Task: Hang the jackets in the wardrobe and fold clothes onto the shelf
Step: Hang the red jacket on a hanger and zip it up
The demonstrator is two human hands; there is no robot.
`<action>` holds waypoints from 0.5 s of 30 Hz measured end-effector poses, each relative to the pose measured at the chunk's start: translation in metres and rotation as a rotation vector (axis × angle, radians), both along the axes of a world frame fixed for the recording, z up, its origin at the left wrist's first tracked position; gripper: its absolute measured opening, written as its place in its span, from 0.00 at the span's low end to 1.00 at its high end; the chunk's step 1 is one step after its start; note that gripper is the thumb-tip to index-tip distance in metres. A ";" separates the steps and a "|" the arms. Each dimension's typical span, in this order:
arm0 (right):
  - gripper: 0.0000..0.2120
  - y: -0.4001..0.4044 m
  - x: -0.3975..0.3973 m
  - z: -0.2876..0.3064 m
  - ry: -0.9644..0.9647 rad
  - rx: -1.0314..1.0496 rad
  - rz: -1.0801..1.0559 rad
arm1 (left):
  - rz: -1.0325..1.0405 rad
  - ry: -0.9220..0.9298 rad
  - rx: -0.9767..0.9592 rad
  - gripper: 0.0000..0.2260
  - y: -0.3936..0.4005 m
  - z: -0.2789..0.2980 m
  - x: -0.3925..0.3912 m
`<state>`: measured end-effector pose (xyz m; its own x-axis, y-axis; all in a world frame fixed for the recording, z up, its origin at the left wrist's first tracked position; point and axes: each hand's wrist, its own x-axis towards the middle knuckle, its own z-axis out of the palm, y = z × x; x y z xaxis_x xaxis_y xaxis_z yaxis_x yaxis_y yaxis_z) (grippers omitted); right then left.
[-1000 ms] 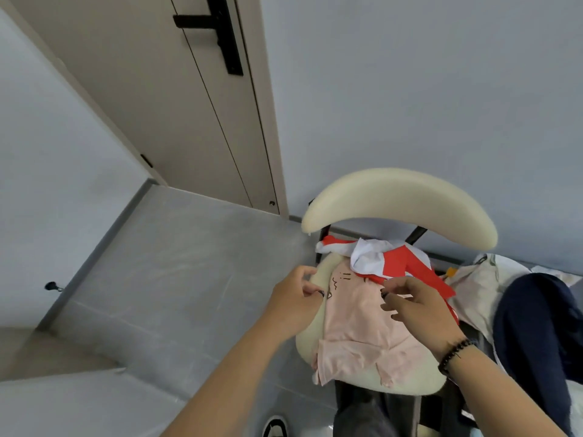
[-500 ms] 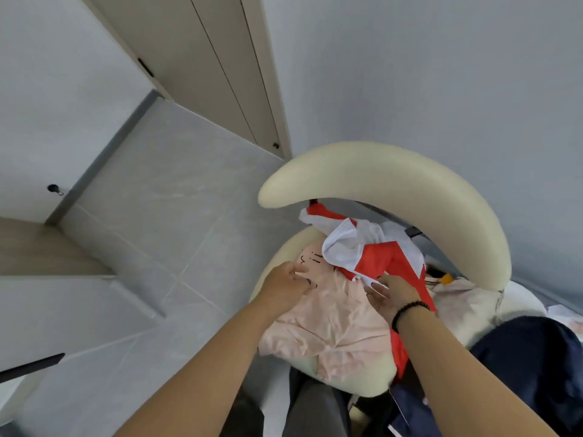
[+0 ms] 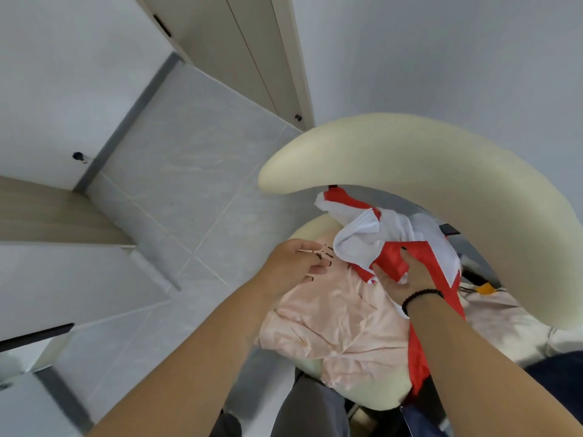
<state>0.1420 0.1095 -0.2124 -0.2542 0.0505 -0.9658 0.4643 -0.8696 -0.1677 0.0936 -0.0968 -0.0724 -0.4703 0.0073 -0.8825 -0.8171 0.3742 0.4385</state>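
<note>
A head-worn camera looks down at a cream chair piled with clothes. At far left stands a pale cabinet (image 3: 47, 279) with a black bar handle (image 3: 36, 334) on its front. Grey floor tiles (image 3: 195, 184) spread from it toward the chair, and a beige wardrobe door (image 3: 239, 42) rises at the top of the view.

The left hand (image 3: 293, 266) reaches over the left edge of the chair seat (image 3: 369, 392). Its thumb and fingers are curled and pinch the upper left edge of a pink shirt (image 3: 337, 323), near a small black printed drawing. The pink shirt lies crumpled across the middle of the seat, hanging over the front edge.

Just right of it, the right hand (image 3: 407, 275), with a dark bead bracelet (image 3: 421, 296) on its wrist, has its fingers closed around a fold of a red and white garment (image 3: 372, 234). That garment is bunched at the back of the seat, under the curved chair backrest (image 3: 426, 165), and a red strip trails down the seat's right edge.

At far right, beside the chair, lie a pale cloth (image 3: 504, 320) and something dark blue (image 3: 558, 367).
</note>
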 end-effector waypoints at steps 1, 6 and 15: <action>0.14 -0.002 -0.005 -0.005 -0.034 -0.019 -0.074 | 0.020 -0.009 -0.001 0.11 -0.003 0.000 0.001; 0.10 -0.014 -0.018 -0.010 -0.102 0.057 0.011 | 0.100 -0.045 -0.001 0.10 -0.019 0.002 0.011; 0.07 -0.068 -0.009 0.136 0.243 -0.108 0.565 | 0.550 -0.149 0.045 0.06 -0.028 0.013 0.028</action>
<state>0.1328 0.0418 -0.0768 -0.4263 -0.2506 -0.8692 0.8173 -0.5185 -0.2514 0.1215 -0.1245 -0.0594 -0.2858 -0.1642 -0.9441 -0.9407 -0.1397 0.3091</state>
